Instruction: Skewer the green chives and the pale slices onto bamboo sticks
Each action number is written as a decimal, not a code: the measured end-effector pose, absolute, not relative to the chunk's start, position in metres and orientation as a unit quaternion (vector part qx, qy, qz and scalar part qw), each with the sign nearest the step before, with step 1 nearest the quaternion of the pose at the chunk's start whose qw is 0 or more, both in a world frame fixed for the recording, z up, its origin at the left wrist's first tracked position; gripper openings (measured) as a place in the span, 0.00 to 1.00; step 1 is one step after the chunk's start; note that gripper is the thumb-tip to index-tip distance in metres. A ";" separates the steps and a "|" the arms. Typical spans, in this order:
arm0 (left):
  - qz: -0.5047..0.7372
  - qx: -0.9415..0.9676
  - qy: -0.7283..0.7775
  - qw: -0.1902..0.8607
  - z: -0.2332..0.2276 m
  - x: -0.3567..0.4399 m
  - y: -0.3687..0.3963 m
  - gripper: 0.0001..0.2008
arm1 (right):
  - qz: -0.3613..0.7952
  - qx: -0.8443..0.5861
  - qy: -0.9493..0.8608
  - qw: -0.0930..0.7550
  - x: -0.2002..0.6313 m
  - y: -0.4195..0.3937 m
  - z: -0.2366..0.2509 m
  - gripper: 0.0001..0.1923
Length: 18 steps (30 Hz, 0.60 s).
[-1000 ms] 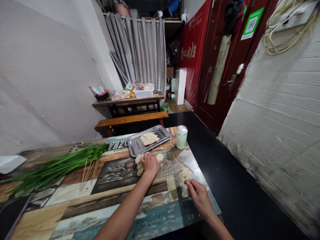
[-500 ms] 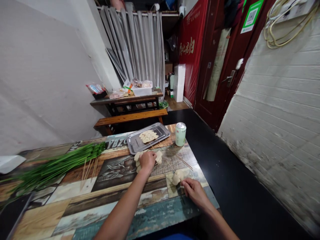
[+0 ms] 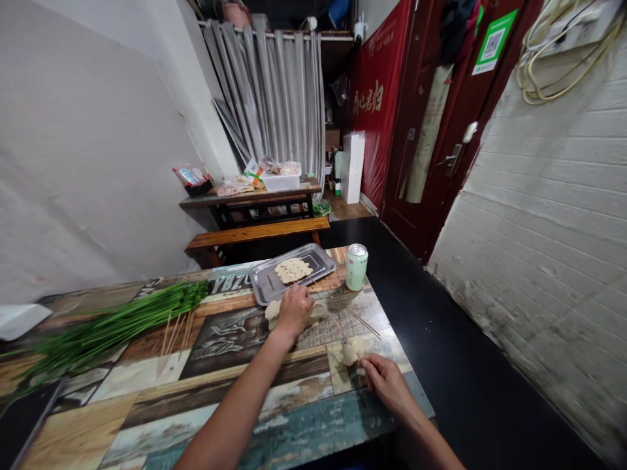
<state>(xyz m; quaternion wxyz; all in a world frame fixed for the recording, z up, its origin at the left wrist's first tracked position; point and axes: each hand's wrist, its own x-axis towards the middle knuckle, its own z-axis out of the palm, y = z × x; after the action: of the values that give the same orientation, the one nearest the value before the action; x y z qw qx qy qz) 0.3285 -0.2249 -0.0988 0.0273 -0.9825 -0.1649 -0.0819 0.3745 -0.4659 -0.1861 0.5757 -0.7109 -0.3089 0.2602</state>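
My left hand (image 3: 295, 309) is over a pile of pale, thin round slices (image 3: 272, 313) on the table, fingers curled together; what they hold is hidden. My right hand (image 3: 385, 378), thumb and forefinger pinched, is at a thin wooden skewer (image 3: 337, 324) with a few pale slices (image 3: 349, 354) threaded near the fingers. Just beyond the pile, a metal tray (image 3: 267, 287) carries skewered pale slices (image 3: 292, 269). More bare skewers (image 3: 360, 318) lie between the tray and my right hand.
A green drink can (image 3: 356, 267) stands at the table's far right corner. Long green stalks (image 3: 127, 320) and several loose skewers (image 3: 176, 333) lie on the left of the patterned table (image 3: 196, 411). Beyond are a wooden bench (image 3: 259, 233) and another table with a white tub (image 3: 281, 181).
My left hand has shifted slightly over the pile, its fingers lifting and turning toward the right. My right hand stays pinched beside the skewered slices. The view has tilted up a little.
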 end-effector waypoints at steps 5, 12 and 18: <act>-0.040 -0.988 -0.151 0.021 -0.101 0.325 -0.221 0.09 | 0.260 -0.708 -0.311 0.579 0.372 -0.464 -0.191 0.18; -0.003 -0.992 -0.120 -0.039 -0.105 0.323 -0.227 0.09 | 0.253 -0.710 -0.306 0.581 0.374 -0.461 -0.197 0.19; -0.047 -0.981 -0.182 -0.037 -0.112 0.313 -0.231 0.06 | 0.189 -0.773 -0.241 0.556 0.372 -0.460 -0.210 0.15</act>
<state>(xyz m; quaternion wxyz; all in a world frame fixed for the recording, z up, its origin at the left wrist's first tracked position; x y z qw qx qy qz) 0.3131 -0.2310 -0.1119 -0.0368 -0.9814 -0.1824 -0.0474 0.3719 -0.4600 -0.2096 0.5555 -0.7732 -0.2407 0.1887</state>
